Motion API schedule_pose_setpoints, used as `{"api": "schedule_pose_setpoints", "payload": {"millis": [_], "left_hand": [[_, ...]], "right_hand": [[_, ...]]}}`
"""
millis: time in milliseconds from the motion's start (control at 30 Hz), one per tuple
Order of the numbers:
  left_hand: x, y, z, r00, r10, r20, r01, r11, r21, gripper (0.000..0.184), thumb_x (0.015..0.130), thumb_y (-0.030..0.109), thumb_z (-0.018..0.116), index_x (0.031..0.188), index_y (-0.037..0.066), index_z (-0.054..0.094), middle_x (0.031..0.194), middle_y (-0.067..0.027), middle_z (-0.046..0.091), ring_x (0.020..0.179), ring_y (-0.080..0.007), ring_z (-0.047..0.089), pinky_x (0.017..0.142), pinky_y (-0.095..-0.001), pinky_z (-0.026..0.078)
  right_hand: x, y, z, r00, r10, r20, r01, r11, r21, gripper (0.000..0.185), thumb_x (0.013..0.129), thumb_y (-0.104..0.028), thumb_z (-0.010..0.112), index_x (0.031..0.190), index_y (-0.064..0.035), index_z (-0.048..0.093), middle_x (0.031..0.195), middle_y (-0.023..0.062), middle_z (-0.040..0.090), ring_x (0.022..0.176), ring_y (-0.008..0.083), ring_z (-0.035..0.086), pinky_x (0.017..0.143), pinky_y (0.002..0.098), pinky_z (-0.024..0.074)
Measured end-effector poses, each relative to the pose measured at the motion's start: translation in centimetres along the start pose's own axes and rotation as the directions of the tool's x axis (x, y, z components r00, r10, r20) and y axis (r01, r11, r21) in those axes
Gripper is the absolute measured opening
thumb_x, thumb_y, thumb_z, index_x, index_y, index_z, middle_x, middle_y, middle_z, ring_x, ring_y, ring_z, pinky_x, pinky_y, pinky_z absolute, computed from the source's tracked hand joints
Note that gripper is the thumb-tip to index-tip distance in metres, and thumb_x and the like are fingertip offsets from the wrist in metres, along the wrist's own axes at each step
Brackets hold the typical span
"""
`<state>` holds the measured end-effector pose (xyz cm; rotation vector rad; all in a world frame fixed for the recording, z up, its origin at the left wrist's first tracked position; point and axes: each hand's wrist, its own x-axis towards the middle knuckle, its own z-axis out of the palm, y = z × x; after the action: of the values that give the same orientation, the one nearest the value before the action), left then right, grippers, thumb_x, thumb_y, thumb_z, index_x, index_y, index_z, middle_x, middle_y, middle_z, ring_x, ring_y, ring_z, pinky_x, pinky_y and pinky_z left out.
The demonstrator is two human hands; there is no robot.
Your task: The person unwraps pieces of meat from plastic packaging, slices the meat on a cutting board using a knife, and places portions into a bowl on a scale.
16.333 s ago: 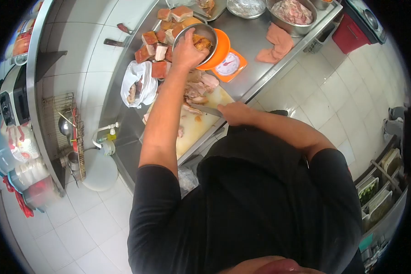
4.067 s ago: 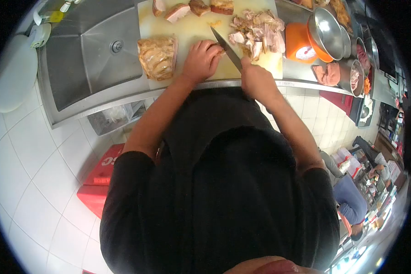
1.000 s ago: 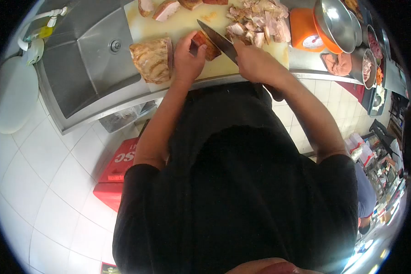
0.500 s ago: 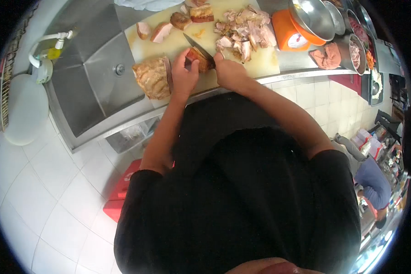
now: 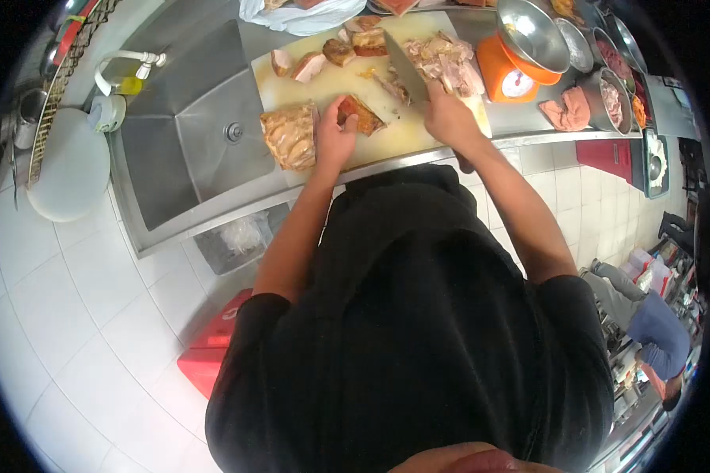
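The left hand (image 5: 338,139) grips the left end of the chunk (image 5: 364,117), which lies on the board (image 5: 406,143) between the slab (image 5: 289,142) and the pile (image 5: 450,65). The right hand (image 5: 450,118) is wrapped round the knife (image 5: 407,72), its blade beside the pile, apart from the chunk. Whether its edge meets the board, I cannot tell from here. For even slices, seat the chunk firmly, tuck the holding fingers back, and cut with long strokes.

At 10 o'clock from the view's centre, steel sink (image 5: 166,162) and white tap (image 5: 147,58); at 2, crumpled pink cloth (image 5: 573,110); at 4, person in blue (image 5: 661,331); at 8, red box (image 5: 211,343).
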<state>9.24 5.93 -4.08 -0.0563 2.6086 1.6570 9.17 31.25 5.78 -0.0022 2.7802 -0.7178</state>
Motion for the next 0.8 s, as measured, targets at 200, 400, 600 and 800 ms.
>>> {"api": "schedule_pose_setpoints", "payload": {"millis": [200, 400, 600, 800], "left_hand": [[-0.4, -3.9, -0.1, 0.999, 0.030, -0.042, -0.038, 0.976, -0.214, 0.054, 0.091, 0.000, 0.067, 0.142, 0.003, 0.051, 0.123, -0.0121, 0.063, 0.112, -0.0204, 0.060, 0.101, -0.0339, 0.047], [-1.3, -3.9, -0.2, 0.998, -0.043, -0.041, 0.021, 0.899, -0.438, 0.057, 0.092, 0.002, 0.067, 0.144, 0.000, 0.047, 0.125, -0.0114, 0.062, 0.112, -0.0202, 0.060, 0.101, -0.0343, 0.048], [-1.1, -1.6, 0.5, 0.985, -0.135, -0.109, 0.089, 0.933, -0.349, 0.061, 0.090, 0.016, 0.075, 0.140, -0.006, 0.048, 0.120, -0.0147, 0.064, 0.107, -0.0208, 0.062, 0.097, -0.0333, 0.050], [0.0, 0.2, -0.1, 0.980, -0.168, -0.107, 0.144, 0.968, -0.206, 0.066, 0.085, 0.020, 0.078, 0.138, -0.006, 0.050, 0.110, -0.0148, 0.068, 0.095, -0.0206, 0.066, 0.086, -0.0319, 0.054]], "right_hand": [[-6.0, -1.2, 1.1, 0.982, -0.039, 0.183, 0.046, 0.998, -0.033, 0.026, 0.095, -0.016, 0.058, 0.114, 0.0010, 0.051, 0.091, 0.0302, 0.069, 0.089, 0.0490, 0.067, 0.082, 0.0578, 0.0524], [-8.6, -1.5, 2.1, 0.973, -0.013, 0.230, 0.032, 0.996, -0.080, 0.025, 0.097, -0.017, 0.059, 0.114, -0.0002, 0.051, 0.092, 0.0296, 0.069, 0.092, 0.0479, 0.068, 0.082, 0.0582, 0.0523], [-9.1, -0.6, 1.6, 0.965, 0.002, 0.261, 0.028, 0.993, -0.112, 0.024, 0.097, -0.018, 0.058, 0.113, -0.0003, 0.053, 0.093, 0.0295, 0.070, 0.092, 0.0476, 0.068, 0.083, 0.0576, 0.0523], [-7.0, -0.1, 0.3, 0.980, 0.084, 0.178, -0.076, 0.996, -0.051, 0.025, 0.097, -0.019, 0.056, 0.113, 0.0009, 0.053, 0.095, 0.0305, 0.069, 0.096, 0.0481, 0.067, 0.086, 0.0573, 0.0511]]}}
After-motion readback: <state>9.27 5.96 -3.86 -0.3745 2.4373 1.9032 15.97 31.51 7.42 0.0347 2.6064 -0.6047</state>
